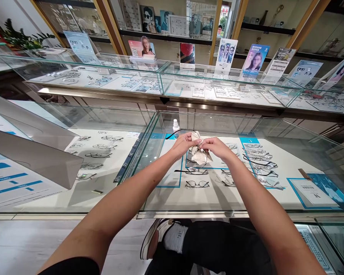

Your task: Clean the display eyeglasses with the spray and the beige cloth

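Note:
Above the glass display case (149, 214), my left hand (185, 144) is closed on a pair of eyeglasses, largely hidden by the fingers and a crumpled cloth. One dark temple (172, 134) sticks out to the left of that hand. My right hand (216, 147) pinches the beige cloth (200, 157), which hangs down between both hands. A white bottle (176, 126) stands just beyond my left hand. Inside the case below lie eyeglasses (197, 184) and another dark-framed pair (191, 171).
Rows of eyeglasses (259, 156) lie to the right, near a blue-edged card (313, 193). More frames (98, 155) lie in the left case section. A large folded sign (31, 168) stands at the left. Behind runs a second glass counter (160, 82) bearing several upright cards.

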Demonstrator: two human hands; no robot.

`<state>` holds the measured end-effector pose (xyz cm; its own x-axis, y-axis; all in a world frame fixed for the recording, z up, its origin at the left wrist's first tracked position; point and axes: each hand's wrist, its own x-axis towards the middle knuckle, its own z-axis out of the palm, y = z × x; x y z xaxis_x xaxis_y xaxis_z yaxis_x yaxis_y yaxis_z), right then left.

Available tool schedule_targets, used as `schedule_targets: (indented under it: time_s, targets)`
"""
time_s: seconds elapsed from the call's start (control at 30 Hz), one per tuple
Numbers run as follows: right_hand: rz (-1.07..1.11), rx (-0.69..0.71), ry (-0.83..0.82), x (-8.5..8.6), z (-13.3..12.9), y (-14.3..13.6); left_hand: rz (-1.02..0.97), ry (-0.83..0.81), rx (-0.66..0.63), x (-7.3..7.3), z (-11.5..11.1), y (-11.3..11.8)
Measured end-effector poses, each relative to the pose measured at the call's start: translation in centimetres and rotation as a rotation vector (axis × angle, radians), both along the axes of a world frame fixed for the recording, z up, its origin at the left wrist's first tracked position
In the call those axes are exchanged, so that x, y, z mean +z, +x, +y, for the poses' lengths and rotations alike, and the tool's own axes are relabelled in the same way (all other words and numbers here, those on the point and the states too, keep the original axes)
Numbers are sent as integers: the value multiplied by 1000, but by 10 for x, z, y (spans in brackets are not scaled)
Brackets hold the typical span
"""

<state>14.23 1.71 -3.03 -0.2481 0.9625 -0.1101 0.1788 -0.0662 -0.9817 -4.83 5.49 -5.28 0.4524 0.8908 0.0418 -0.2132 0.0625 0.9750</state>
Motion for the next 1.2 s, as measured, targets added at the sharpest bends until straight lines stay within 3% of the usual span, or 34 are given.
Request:
schedule_targets:
  time_s: [0.2,0.47,0.93,1.2]
  targets:
    - [-2,-26,-5,1,-1,-2,14,77,102,-3,1,2]
    - [106,-106,5,-4,7,5,-89,30,-21,-4,3,-3]
    - [132,67,-31,-2,5,2,-83,30,157,-4,-1,5]
    - [258,-67,-93,-2,7,8,-193,-74,-3,-3,1,3]
